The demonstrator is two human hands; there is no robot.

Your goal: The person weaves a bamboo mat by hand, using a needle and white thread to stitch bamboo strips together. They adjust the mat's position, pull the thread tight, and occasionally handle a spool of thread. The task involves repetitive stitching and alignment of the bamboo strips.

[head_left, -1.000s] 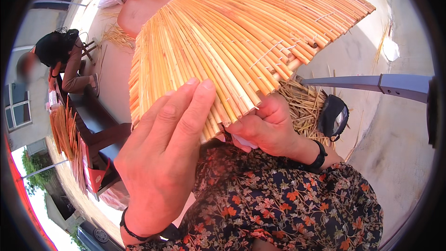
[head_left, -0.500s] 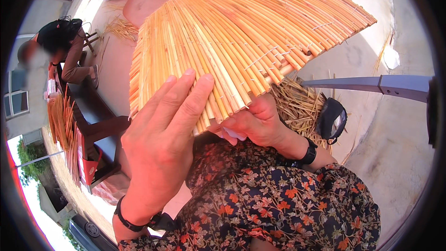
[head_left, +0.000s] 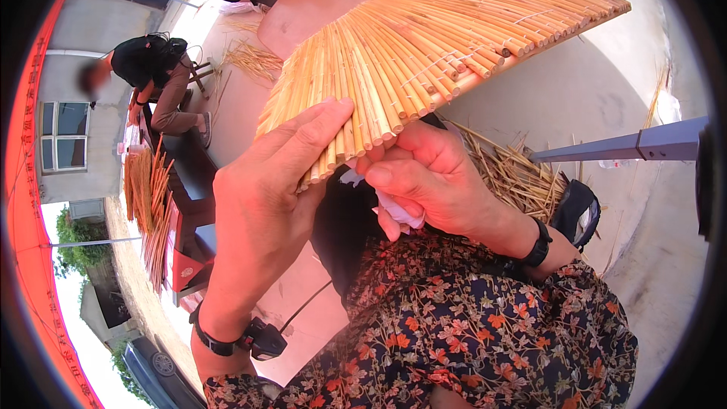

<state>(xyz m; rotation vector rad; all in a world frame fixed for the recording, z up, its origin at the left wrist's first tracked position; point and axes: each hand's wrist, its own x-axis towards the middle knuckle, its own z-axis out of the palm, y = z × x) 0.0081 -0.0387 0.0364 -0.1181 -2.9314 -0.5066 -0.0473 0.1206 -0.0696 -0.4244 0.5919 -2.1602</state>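
Note:
A mat of golden reed stalks point(head_left: 409, 45), stitched side by side with pale thread, spreads out in front of me. Its stalk ends form a stepped edge on the near right side, where a thicker pole-like piece runs underneath. My left hand point(head_left: 265, 170) grips the mat's near left part, with the fingers on top and the thumb at the lower edge. Just below the near edge, my right hand point(head_left: 450, 182) is closed, fingers curled around a crumpled whitish piece, cloth or paper point(head_left: 400, 210). Its fingertips are close to the stalk ends and partly hidden by the mat.
Loose straw point(head_left: 507, 189) lies on the floor at right, beside a black shoe point(head_left: 577, 212). A grey metal bar point(head_left: 621, 145) comes in from the right. At left, bundled reeds point(head_left: 148, 204) rest by a dark bench; a person point(head_left: 155, 68) bends there. Another person sits at the top.
The mat has tilted, its near edge lifting away from my lap. My left hand's fingers have drawn in from lying flat to gripping the edge. My right hand shows more fully with the whitish piece.

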